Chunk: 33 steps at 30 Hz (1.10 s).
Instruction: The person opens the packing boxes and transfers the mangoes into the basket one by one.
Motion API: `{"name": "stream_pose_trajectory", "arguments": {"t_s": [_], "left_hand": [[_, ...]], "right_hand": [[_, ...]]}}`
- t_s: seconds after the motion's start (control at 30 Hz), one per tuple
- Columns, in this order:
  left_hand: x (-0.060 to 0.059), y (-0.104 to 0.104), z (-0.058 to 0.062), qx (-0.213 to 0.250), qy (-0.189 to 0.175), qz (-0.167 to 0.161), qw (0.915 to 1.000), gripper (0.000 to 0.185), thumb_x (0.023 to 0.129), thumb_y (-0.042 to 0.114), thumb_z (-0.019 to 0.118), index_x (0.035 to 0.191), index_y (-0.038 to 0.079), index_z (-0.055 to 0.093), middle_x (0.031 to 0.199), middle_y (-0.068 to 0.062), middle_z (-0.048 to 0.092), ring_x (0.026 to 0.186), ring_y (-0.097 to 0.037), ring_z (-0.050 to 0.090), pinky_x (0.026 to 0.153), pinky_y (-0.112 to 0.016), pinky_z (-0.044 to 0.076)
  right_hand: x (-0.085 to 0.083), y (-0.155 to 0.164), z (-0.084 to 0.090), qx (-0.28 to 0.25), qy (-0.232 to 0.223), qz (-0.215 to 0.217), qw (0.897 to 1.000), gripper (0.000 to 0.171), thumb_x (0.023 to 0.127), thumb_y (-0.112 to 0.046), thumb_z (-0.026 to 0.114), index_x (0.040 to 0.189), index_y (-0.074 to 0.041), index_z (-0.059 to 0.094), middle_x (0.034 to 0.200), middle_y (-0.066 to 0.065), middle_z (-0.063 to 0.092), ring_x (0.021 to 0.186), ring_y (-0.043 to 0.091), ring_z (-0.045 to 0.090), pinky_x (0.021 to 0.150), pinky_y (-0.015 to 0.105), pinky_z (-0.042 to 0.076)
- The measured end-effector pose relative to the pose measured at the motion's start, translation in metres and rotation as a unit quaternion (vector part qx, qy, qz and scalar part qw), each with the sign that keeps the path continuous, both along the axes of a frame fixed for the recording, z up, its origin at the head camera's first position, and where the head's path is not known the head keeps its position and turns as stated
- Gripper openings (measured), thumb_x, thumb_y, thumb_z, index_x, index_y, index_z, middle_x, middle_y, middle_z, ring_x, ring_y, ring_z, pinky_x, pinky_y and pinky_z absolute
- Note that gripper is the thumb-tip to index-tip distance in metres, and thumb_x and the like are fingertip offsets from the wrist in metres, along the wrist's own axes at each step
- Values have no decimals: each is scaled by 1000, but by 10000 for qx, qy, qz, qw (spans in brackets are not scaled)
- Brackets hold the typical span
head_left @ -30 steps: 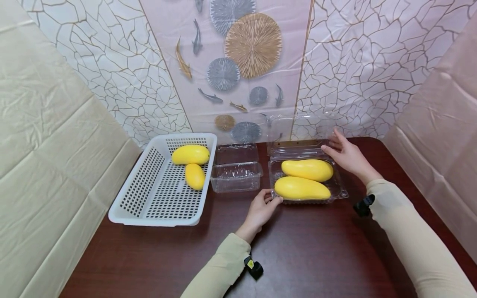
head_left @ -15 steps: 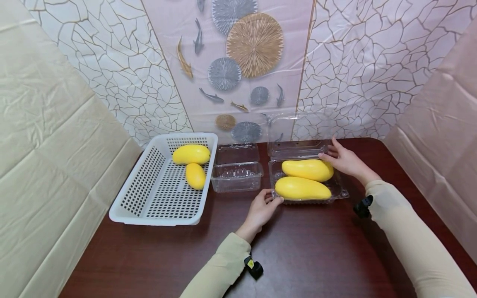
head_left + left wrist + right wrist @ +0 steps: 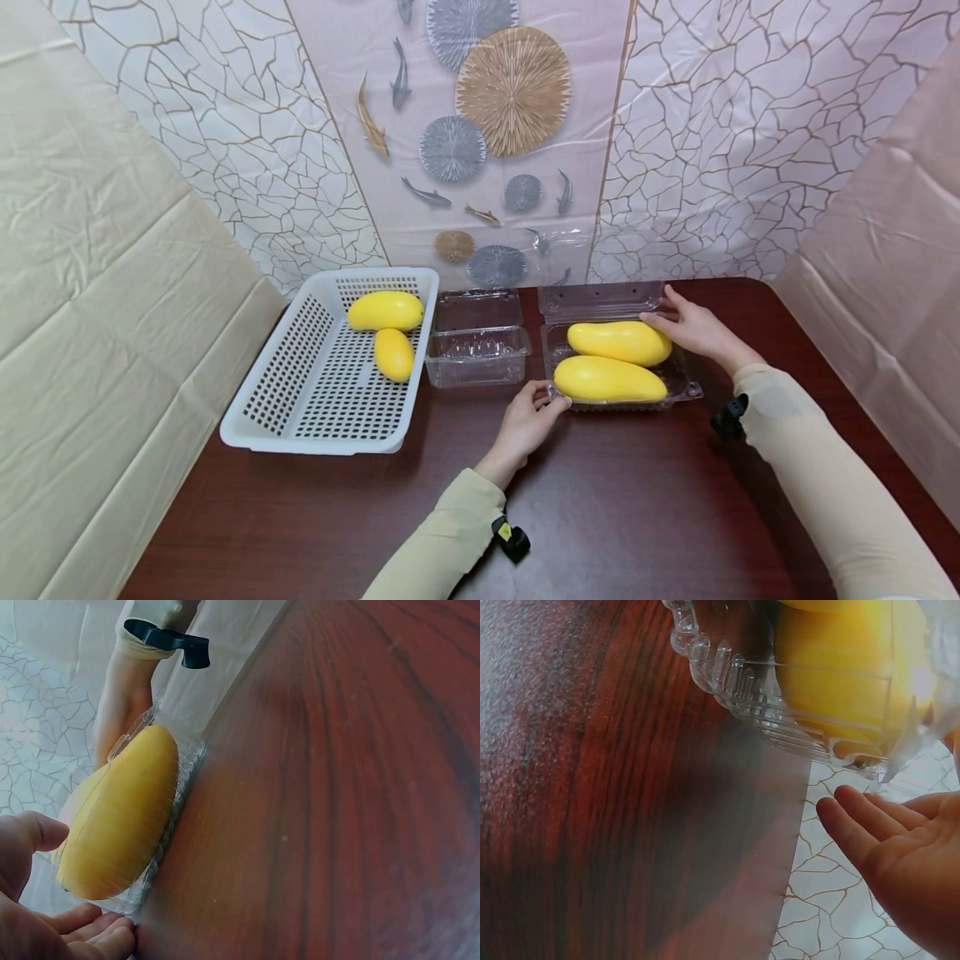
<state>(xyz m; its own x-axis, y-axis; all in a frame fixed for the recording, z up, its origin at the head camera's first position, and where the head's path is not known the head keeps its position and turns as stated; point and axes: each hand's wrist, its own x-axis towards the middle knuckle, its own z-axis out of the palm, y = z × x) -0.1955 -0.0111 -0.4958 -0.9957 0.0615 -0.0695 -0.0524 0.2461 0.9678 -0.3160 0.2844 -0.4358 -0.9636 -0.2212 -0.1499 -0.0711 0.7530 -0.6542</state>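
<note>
Right of centre in the head view, your left hand (image 3: 527,419) pinches the near-left corner of the clear clamshell box (image 3: 686,385), which holds two mangoes (image 3: 609,378). Your right hand (image 3: 693,327), fingers straight and relaxed, rests against its far-right edge beside the open lid (image 3: 600,298).

The table (image 3: 637,500) at lower centre is dark polished wood with visible grain. The clamshell box (image 3: 686,383) is clear, glossy ribbed plastic; its mangoes (image 3: 607,379) are smooth and waxy. The white basket (image 3: 300,392) at left is matt perforated plastic. Creased plastic sheeting (image 3: 112,233) lines the walls.
</note>
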Motion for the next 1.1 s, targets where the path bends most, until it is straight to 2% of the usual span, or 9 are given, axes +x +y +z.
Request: {"name": "stream_pose_trajectory", "arguments": {"t_s": [0.23, 0.5, 0.8, 1.0, 1.1], "left_hand": [[0, 0, -1, 0, -5, 13, 10000, 48, 90, 31, 74, 129, 4, 62, 129, -14, 64, 118, -24, 63, 96, -35, 53], [0, -1, -1, 44, -32, -12, 10000, 49, 91, 30, 74, 130, 4, 61, 130, -14, 64, 119, -24, 63, 96, -35, 53], [0, -2, -1, 160, -129, -20, 9998, 50, 91, 31, 73, 131, 4, 60, 131, -14, 63, 121, -24, 62, 96, -35, 53], [0, -3, -1, 200, -155, -17, 9997, 51, 91, 33, 74, 132, 5, 60, 130, -13, 63, 121, -24, 61, 97, -35, 53], [0, -3, 0, 213, -173, -36, 9996, 51, 91, 33, 74, 131, 5, 60, 130, -12, 63, 121, -24, 61, 97, -35, 53]], "right_hand": [[0, 0, -1, 182, -155, -18, 9997, 100, 101, -63, 43, 157, -2, -12, 159, 34, 19, 144, 52, 20, 113, 66, 24], [5, 0, -3, 284, -304, 52, 9991, 100, 101, -66, 36, 157, 2, -10, 156, 36, 25, 142, 53, 24, 112, 66, 28], [9, 1, -3, 280, -439, -10, 9986, 98, 100, -68, 34, 158, 1, -6, 156, 39, 18, 141, 56, 24, 110, 69, 27], [13, 3, -2, 279, -371, 18, 9989, 94, 103, -64, 34, 158, 3, -2, 151, 43, 26, 121, 50, 55, 106, 66, 37], [18, 6, -1, 353, -287, 70, 9989, 92, 104, -62, 33, 158, 7, 3, 148, 43, 32, 113, 47, 61, 104, 66, 39]]}}
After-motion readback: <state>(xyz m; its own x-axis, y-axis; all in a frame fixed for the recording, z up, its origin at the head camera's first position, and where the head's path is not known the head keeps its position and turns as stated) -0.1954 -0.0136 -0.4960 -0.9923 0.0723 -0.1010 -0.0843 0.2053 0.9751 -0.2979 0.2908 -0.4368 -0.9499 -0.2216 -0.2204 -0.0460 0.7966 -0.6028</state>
